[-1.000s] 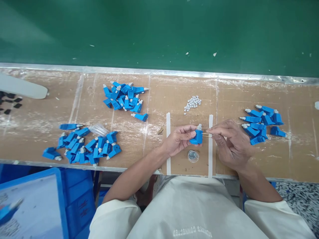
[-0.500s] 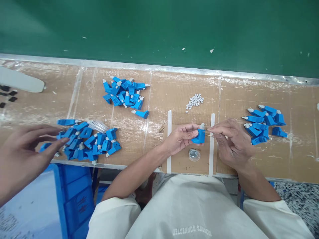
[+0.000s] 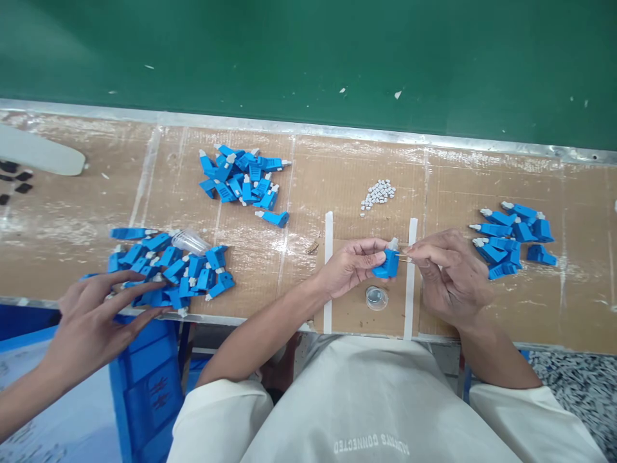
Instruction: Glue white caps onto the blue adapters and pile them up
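Note:
Between the thumb and fingers of my left hand (image 3: 354,267) is a blue plastic part (image 3: 385,265) with a pale tip pointing up and away. My right hand (image 3: 450,273) pinches thin metal tweezers (image 3: 405,256), their points at the right side of the blue part. Whether the points touch or enter it, I cannot tell. Just below the held part stands a small round clear dish (image 3: 376,298). Beyond my hands lies a small heap of tiny grey-white pieces (image 3: 378,195).
Blue parts lie in a far-left pile (image 3: 241,177), a near-left pile (image 3: 193,270) and a right pile (image 3: 513,235). A co-worker's hand (image 3: 101,312) reaches into the near-left pile, by a clear plastic bundle (image 3: 190,242). White tape strips (image 3: 328,276) flank my spot. A blue crate (image 3: 149,392) stands below the edge.
The co-worker's hand has moved right, onto the near-left pile. My hands keep nearly the same pose around the blue part and tweezers. The view has shifted slightly.

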Tool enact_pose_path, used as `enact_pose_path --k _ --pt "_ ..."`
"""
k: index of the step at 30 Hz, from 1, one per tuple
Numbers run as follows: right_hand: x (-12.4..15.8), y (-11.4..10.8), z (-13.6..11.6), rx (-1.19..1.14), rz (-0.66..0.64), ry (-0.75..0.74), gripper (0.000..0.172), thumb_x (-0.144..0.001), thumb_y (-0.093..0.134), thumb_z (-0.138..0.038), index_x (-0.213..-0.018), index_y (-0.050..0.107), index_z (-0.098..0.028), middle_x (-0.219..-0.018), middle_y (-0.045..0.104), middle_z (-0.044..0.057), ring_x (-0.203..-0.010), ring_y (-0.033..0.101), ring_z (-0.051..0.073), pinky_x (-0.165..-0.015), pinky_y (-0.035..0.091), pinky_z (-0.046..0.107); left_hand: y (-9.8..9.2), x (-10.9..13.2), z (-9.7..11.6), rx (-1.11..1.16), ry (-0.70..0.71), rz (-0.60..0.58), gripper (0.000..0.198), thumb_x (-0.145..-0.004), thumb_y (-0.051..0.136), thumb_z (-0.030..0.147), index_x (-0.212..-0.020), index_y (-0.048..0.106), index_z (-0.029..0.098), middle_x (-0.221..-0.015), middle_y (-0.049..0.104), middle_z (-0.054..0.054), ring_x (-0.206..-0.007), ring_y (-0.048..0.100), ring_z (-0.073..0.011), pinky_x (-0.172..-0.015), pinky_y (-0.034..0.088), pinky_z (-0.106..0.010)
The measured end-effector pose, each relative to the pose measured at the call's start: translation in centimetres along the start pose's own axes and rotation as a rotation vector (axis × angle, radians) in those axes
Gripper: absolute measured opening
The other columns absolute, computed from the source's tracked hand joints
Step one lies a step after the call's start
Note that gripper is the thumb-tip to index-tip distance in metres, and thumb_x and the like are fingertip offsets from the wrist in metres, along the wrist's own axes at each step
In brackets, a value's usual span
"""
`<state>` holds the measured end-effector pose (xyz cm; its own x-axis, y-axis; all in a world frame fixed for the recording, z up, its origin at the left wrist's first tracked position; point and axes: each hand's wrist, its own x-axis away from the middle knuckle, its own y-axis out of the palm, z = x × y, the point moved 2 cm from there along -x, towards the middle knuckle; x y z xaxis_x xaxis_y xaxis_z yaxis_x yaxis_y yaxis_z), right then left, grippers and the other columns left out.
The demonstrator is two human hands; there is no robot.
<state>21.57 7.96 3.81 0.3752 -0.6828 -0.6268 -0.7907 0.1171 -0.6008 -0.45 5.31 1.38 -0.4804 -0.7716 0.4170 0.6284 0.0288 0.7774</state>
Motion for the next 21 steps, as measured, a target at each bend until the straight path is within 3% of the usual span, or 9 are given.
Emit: enact_pose_path --k 2,4,6,8,11,14,21 --pt "-0.1 0.1 0.0 0.001 -0.005 -0.006 0.018 -0.096 0.060 -0.009 -0.104 0.067 -0.023 -0.083 0.073 0.004 -0.071 0.067 0.019 -0.064 0.052 0.034 1.3 -4.3 -2.7 -0.038 -0.046 -0.016 0.032 -0.098 0.064 0.039 -0.120 0.068 0.016 -0.120 0.068 -0.011 -0.110 0.069 -0.0255 -0.089 0.061 -0.042" --pt "-0.1 0.1 -0.1 0.006 -0.007 -0.009 0.018 -0.096 0.060 -0.009 -0.104 0.066 -0.024 -0.082 0.073 0.004 -0.071 0.067 0.018 -0.063 0.051 0.033 0.8 -6.2 -3.9 -0.060 -0.069 -0.022 0.042 -0.097 0.065 0.039 -0.132 0.060 0.016 -0.132 0.063 -0.013 -0.113 0.065 -0.0251 -0.094 0.058 -0.047" --pt "-0.1 0.1 -0.1 0.007 0.004 -0.014 0.017 -0.096 0.060 -0.009 -0.104 0.066 -0.023 -0.082 0.072 0.004 -0.070 0.066 0.018 -0.063 0.051 0.033 -0.3 -6.5 -4.1 -0.076 -0.081 -0.028 0.040 -0.096 0.067 0.037 -0.128 0.063 0.015 -0.126 0.065 -0.012 -0.109 0.067 -0.0242 -0.092 0.059 -0.044" --pt "-0.1 0.1 0.0 0.006 -0.004 -0.016 0.017 -0.096 0.060 -0.009 -0.104 0.066 -0.023 -0.081 0.072 0.004 -0.070 0.066 0.018 -0.063 0.051 0.033 -1.0 -6.1 -3.8 -0.085 -0.087 -0.039 0.032 -0.089 0.076 0.032 -0.114 0.070 0.013 -0.105 0.071 -0.010 -0.095 0.070 -0.0211 -0.084 0.059 -0.036" --pt "0.1 0.1 0.1 0.007 -0.013 -0.003 0.017 -0.096 0.061 -0.010 -0.104 0.067 -0.024 -0.081 0.072 0.004 -0.071 0.066 0.018 -0.063 0.051 0.033 -0.9 -6.0 -3.4 -0.088 -0.098 -0.104 0.028 -0.077 0.087 0.029 -0.096 0.074 0.013 -0.081 0.068 -0.004 -0.074 0.069 -0.0144 -0.074 0.058 -0.029" --pt "0.3 0.1 0.3 0.003 0.000 0.015 0.015 -0.097 0.061 -0.013 -0.103 0.068 -0.024 -0.082 0.073 0.004 -0.070 0.066 0.018 -0.063 0.052 0.033 -0.4 -6.3 -3.4 -0.079 -0.096 -0.159 0.034 -0.073 0.090 0.034 -0.095 0.075 0.014 -0.079 0.068 -0.002 -0.068 0.067 -0.0122 -0.072 0.059 -0.029" --pt "0.3 0.1 0.4 -0.028 -0.001 0.027 0.013 -0.097 0.061 -0.015 -0.100 0.070 -0.024 -0.082 0.073 0.004 -0.071 0.066 0.019 -0.064 0.051 0.033 -0.4 -6.3 -3.4 -0.085 -0.093 -0.148 0.032 -0.074 0.089 0.033 -0.095 0.075 0.013 -0.080 0.070 -0.003 -0.069 0.068 -0.0138 -0.072 0.060 -0.030"
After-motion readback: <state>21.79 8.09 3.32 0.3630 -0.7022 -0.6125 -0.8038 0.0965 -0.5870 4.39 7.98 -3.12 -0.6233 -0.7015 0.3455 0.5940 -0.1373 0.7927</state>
